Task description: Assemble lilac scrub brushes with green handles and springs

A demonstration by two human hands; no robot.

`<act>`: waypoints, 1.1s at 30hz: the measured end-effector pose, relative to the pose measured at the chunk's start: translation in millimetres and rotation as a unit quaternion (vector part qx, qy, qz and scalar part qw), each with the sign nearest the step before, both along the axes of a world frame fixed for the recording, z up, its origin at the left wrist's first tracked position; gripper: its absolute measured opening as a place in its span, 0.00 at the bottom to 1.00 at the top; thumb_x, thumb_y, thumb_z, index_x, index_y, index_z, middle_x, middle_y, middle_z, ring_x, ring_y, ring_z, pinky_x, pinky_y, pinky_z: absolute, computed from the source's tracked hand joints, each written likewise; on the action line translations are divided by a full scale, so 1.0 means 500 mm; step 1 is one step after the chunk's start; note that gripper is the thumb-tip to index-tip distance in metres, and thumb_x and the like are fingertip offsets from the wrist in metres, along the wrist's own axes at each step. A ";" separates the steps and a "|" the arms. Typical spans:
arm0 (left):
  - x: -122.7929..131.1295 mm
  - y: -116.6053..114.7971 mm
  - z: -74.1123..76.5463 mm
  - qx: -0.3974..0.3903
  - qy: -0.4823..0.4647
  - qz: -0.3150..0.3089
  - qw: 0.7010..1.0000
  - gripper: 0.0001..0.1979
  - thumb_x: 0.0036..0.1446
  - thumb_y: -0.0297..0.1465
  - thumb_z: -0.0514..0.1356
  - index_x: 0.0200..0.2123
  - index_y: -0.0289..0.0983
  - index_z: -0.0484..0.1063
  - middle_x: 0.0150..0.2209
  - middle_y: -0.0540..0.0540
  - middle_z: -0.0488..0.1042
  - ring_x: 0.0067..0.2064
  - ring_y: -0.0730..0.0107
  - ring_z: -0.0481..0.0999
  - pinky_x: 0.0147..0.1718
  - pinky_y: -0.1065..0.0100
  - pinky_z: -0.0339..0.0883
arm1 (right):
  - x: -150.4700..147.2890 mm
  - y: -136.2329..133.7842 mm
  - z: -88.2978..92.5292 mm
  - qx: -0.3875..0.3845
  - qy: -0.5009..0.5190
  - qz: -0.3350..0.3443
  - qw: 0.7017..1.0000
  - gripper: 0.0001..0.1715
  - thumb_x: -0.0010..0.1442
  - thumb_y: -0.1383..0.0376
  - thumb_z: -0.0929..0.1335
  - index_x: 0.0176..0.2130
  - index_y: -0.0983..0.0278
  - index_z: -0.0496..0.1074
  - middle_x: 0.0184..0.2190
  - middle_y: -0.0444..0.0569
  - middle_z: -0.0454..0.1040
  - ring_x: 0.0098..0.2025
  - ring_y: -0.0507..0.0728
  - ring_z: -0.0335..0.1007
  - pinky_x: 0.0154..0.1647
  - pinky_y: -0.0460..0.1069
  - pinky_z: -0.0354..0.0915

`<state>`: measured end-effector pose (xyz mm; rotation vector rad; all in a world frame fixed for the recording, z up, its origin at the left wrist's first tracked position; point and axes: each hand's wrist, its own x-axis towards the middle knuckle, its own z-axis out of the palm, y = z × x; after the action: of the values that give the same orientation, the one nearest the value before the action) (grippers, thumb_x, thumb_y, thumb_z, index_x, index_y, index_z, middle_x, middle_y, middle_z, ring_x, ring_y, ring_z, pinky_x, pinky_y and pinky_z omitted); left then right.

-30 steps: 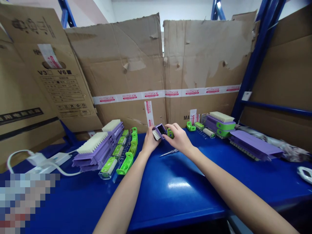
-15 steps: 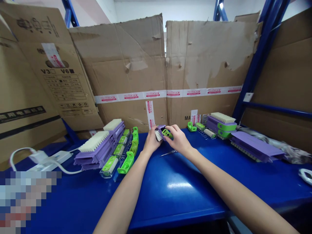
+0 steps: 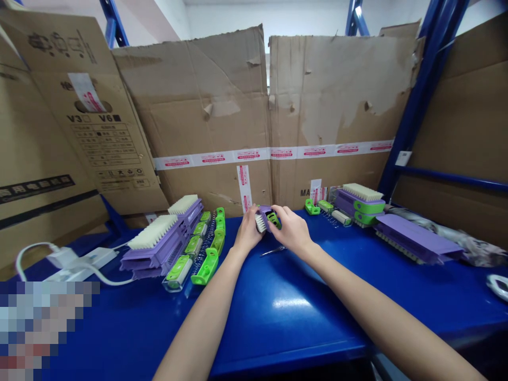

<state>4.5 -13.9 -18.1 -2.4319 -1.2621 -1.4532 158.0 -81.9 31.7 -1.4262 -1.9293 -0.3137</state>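
Observation:
Both my hands meet above the far middle of the blue table (image 3: pixel 286 312). My left hand (image 3: pixel 246 233) grips a small purple brush (image 3: pixel 262 218) with white bristles. My right hand (image 3: pixel 291 228) pinches a green plastic piece (image 3: pixel 273 218) against the brush's open end. A thin metal tool (image 3: pixel 273 250) lies on the table just under my right hand.
At the left lie stacked purple brushes (image 3: pixel 159 241), rows of green pieces (image 3: pixel 206 246) and springs, plus a white power strip with cable (image 3: pixel 75 262). More brushes (image 3: pixel 359 201) and purple parts (image 3: pixel 416 238) sit at the right. Cardboard boxes (image 3: pixel 257 116) wall the back; blue rack posts (image 3: pixel 420 84) stand right.
The green piece in my right hand has gone from beside the brush onto its open end. Both hands stayed close together at the same spot.

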 end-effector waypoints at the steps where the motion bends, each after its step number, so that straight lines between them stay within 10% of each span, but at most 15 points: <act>1: 0.000 0.000 0.000 0.002 0.001 0.001 1.000 0.31 0.46 0.25 0.62 0.53 0.38 0.55 0.56 0.36 0.63 0.60 0.56 0.62 0.55 0.52 0.61 | 0.000 -0.001 0.002 -0.006 -0.009 -0.004 1.000 0.23 0.59 0.59 0.63 0.53 0.60 0.63 0.44 0.52 0.72 0.42 0.58 0.70 0.35 0.48 0.63; 33: -0.005 0.004 -0.003 0.022 0.025 0.031 0.999 0.30 0.46 0.24 0.62 0.53 0.37 0.55 0.55 0.36 0.64 0.59 0.54 0.62 0.54 0.51 0.63 | -0.008 -0.015 0.021 -0.108 -0.059 -0.019 0.992 0.31 0.59 0.63 0.63 0.60 0.60 0.53 0.49 0.55 0.68 0.45 0.61 0.70 0.39 0.51 0.63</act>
<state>1.9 -11.8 -19.5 -2.3636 -1.2681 -1.3814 153.9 -89.4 42.0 -1.6180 -2.0847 -0.2174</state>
